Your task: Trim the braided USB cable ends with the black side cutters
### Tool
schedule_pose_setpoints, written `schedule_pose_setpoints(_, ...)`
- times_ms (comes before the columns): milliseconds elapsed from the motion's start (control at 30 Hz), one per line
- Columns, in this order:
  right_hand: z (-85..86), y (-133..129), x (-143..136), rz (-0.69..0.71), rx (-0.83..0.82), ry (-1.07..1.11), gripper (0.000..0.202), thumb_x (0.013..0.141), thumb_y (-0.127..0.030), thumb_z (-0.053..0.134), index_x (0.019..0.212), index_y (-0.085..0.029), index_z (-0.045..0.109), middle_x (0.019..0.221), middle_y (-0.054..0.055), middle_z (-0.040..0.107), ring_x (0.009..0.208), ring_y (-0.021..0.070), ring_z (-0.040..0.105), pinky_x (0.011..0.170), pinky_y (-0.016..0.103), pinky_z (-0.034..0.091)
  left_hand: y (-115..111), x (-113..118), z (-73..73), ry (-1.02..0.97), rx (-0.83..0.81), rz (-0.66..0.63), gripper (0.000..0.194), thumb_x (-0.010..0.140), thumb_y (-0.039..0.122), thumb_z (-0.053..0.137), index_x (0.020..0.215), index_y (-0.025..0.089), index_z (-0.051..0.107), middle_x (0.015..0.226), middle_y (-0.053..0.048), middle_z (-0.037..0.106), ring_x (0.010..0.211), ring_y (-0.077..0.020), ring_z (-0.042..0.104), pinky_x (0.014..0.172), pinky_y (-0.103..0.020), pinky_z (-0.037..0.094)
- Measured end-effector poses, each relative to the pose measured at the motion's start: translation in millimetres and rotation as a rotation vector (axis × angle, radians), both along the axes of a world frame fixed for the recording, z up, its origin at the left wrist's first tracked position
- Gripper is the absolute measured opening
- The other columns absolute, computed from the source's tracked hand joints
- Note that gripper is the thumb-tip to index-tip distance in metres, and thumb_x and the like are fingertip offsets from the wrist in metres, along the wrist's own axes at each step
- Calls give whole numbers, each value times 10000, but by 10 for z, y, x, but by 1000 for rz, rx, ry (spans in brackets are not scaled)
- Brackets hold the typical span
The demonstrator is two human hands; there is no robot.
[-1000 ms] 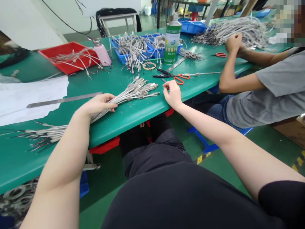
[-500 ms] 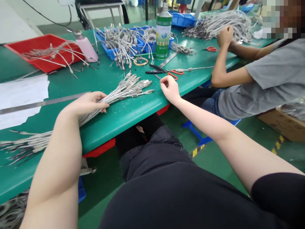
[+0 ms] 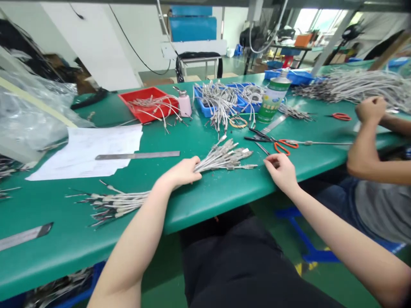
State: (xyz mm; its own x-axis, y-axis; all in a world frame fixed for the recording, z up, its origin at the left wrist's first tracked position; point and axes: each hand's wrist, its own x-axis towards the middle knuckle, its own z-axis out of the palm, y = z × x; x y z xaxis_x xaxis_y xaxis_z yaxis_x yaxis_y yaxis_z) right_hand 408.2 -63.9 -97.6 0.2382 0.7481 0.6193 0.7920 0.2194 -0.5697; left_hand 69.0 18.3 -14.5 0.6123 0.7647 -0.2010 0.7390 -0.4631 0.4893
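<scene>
My left hand (image 3: 184, 172) is closed around the middle of a bundle of white cables (image 3: 224, 156) on the green table (image 3: 205, 194). Connectors fan out to its right, and loose wire ends spread on the left. Near the table's front edge, my right hand (image 3: 281, 170) is pinched, with its fingertips by the pointed tip of some metal tweezers (image 3: 262, 148); whether it holds anything is too small to tell. Orange-handled scissors (image 3: 282, 146) and black pliers (image 3: 259, 135) lie just beyond it.
A red tray (image 3: 144, 116), a pink bottle (image 3: 184, 104), blue trays (image 3: 205, 111) of cables and a green can (image 3: 272, 100) stand behind. Paper (image 3: 93, 145) and a steel ruler (image 3: 138, 155) lie left. A co-worker's arm (image 3: 366, 158) rests at the right.
The camera view has swung up and to the left, so the table appears lower and further right. Both hands keep nearly the same pose and place by the bundle and tweezers.
</scene>
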Motion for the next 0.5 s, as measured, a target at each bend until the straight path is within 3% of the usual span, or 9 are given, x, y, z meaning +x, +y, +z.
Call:
schedule_pose_setpoints(133, 7, -42, -12, -24, -16, -7, 290, 919, -449, 599, 881, -161, 600, 814, 27, 591, 668, 153, 564, 635, 311, 504, 1, 11, -21, 60, 77, -10, 254, 730, 238, 512, 980, 193, 527, 903, -99, 663, 774, -268, 631, 618, -330, 421)
schedule_pose_setpoints(267, 34, -78, -25, -35, -55, -21, 149, 884, -371, 579, 892, -224, 598, 841, 56, 603, 669, 213, 575, 597, 370, 502, -11, 13, -27, 101, 65, -16, 188, 815, 272, 481, 989, 205, 504, 949, -113, 658, 831, -279, 628, 657, -342, 421)
schedule_pose_setpoints(400, 85, -97, -54, -29, -102, -31, 105, 879, -308, 538, 933, -236, 594, 878, 68, 598, 667, 217, 578, 488, 329, 477, -74, 40, 15, 163, 58, 6, 142, 868, 261, 441, 990, 200, 481, 986, -132, 653, 861, -292, 632, 691, -361, 434)
schedule_pose_setpoints(500, 165, -65, -74, -5, -140, -61, 129, 888, -250, 495, 965, -223, 595, 908, 62, 595, 663, 194, 579, 516, 307, 490, -126, 60, 47, 208, 40, 10, 145, 866, 199, 426, 997, 192, 489, 998, -124, 659, 860, -288, 648, 702, -362, 458)
